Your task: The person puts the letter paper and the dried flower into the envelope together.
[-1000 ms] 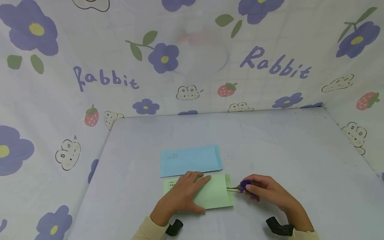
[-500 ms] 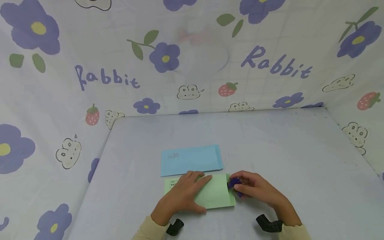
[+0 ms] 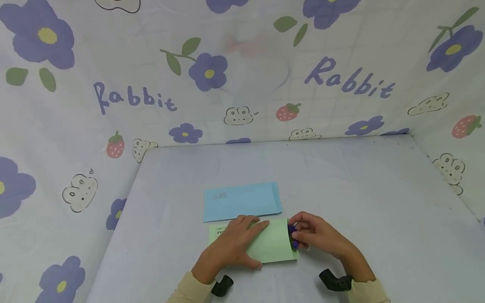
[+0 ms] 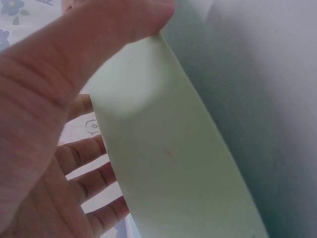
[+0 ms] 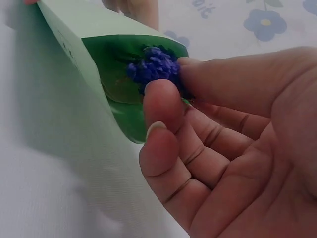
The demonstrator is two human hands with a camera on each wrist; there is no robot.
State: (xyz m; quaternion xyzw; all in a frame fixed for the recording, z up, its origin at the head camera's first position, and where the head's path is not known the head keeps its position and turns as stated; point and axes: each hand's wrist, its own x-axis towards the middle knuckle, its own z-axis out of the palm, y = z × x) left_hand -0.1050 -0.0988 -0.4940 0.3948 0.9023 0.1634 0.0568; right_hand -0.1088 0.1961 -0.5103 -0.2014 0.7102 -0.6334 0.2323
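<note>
A light green envelope (image 3: 270, 246) lies near the front of the table, its mouth at the right gaping in the right wrist view. My left hand (image 3: 233, 248) holds it across its width, thumb at the near edge and fingers at the far edge. My right hand (image 3: 316, 235) pinches a bunch of small purple flowers (image 5: 154, 67) between thumb and fingertips. The blooms sit at the envelope's mouth, partly inside. Their stems are mostly hidden within the envelope.
Just behind the green envelope a blue envelope (image 3: 242, 203) lies flat on the white table (image 3: 363, 189). A white cloth (image 3: 257, 88) printed with flowers and rabbits rises at the back and sides. Each wrist wears a black curved piece.
My right hand has moved left, and the flowers' stems have slid into the green envelope up to the blooms. The left hand keeps its place on the envelope.
</note>
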